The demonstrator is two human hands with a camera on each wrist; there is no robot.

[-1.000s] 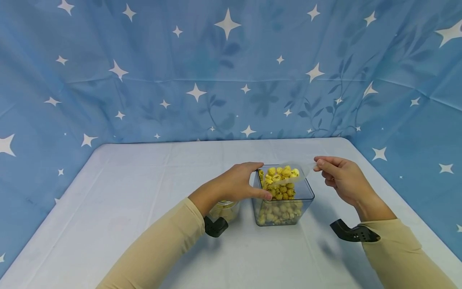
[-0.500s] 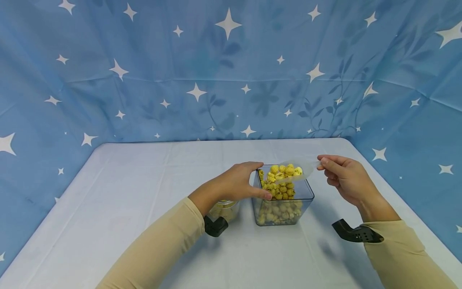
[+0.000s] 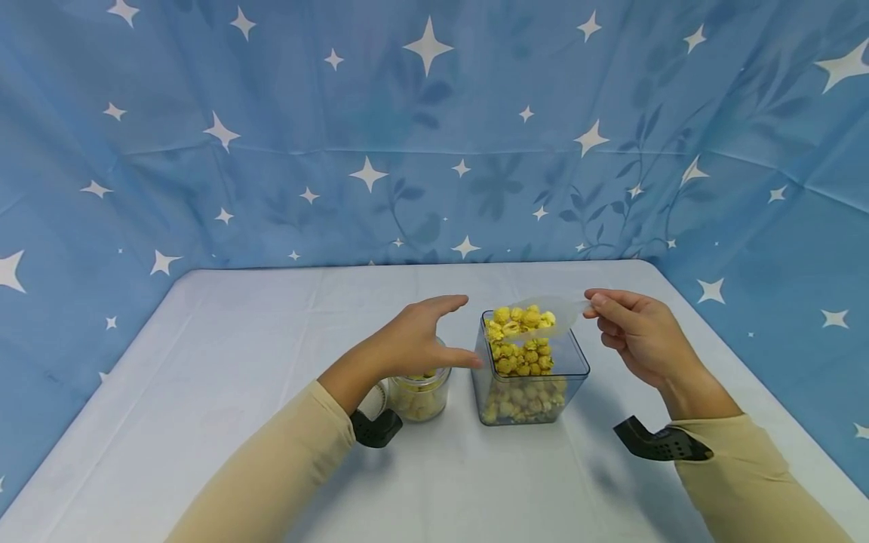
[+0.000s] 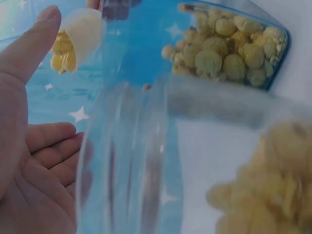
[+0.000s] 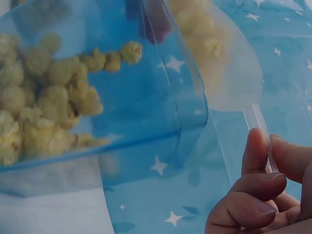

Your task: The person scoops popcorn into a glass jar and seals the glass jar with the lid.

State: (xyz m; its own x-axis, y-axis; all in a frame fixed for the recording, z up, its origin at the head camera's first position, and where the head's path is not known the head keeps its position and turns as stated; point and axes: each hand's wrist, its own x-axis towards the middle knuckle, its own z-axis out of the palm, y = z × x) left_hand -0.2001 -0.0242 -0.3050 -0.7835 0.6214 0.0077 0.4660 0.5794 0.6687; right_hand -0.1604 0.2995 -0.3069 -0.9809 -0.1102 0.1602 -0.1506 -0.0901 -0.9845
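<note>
My right hand (image 3: pixel 641 339) pinches the thin handle of a translucent scoop (image 5: pixel 239 80). Yellow popcorn (image 3: pixel 519 320) lies in the scoop, which is held over a clear square container (image 3: pixel 573 362) partly filled with more popcorn. Apart from that container, on its left, my left hand (image 3: pixel 407 339) hovers with thumb and fingers spread and nothing between them. Below the left hand stands a round clear jar (image 3: pixel 424 403) with popcorn inside; the hand covers part of its mouth. In the left wrist view the jar (image 4: pixel 146 161) fills the foreground.
A round pale object (image 3: pixel 372 402) sits just left of the jar, half hidden by the left wrist. All stands on a white-covered table (image 3: pixel 258 347), with a blue star-patterned cloth (image 3: pixel 299 113) hanging behind and at the sides.
My left hand has let go of the square container's rim and moved left over the jar. The loaded scoop has shifted slightly left over the container, still in my right hand.
</note>
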